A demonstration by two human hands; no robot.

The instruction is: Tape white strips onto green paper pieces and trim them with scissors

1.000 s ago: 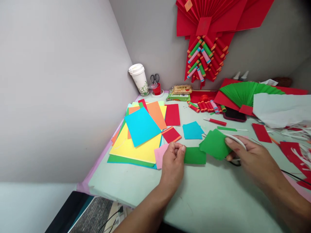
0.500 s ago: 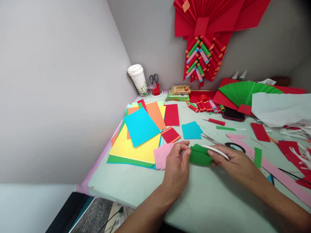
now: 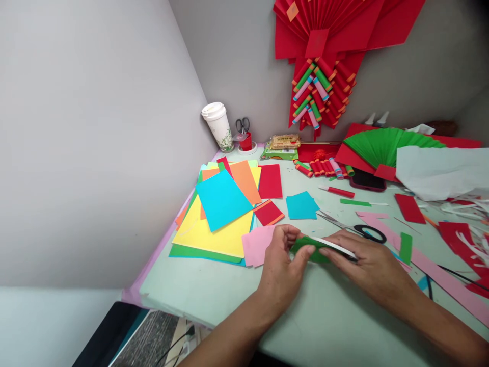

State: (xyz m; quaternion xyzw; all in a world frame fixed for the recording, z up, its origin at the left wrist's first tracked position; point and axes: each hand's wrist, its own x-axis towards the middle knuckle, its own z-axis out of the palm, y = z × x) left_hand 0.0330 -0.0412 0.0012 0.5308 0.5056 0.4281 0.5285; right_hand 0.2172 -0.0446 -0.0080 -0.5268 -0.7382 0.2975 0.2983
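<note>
- Both hands moved closer together since the earlier frames: right hand [image 3: 362,255] came in leftward, and the green paper [image 3: 318,256], seen as separate pieces a second ago, is now bunched between them.
- Left hand [image 3: 282,260]: thumb and fingers pinched narrow on the green paper's left end.
- Right hand: fingers closed along a white curved item [image 3: 332,244], maybe a tape roll, can't tell; thumb low by the green paper's right end.
- Green paper location: between the two hands, above the near part of the table [image 3: 324,316]; mostly covered by fingers, so number of sheets and edge alignment unclear.
- Risk: sheets could slide out of line, likely cause being a loose pinch with the right hand sharing its grip with the white item.
- Risk: crease or bent corner if both hands press inward; thin paper would probably buckle.
- Risk: white item could slip, since it's held near its edge.
- Risk: right knuckles could bump the scissors [image 3: 349,228], lying just behind that hand.
- Risk: left hand could drag the pink paper [image 3: 255,246] just beside it; contact can't be told.
</note>
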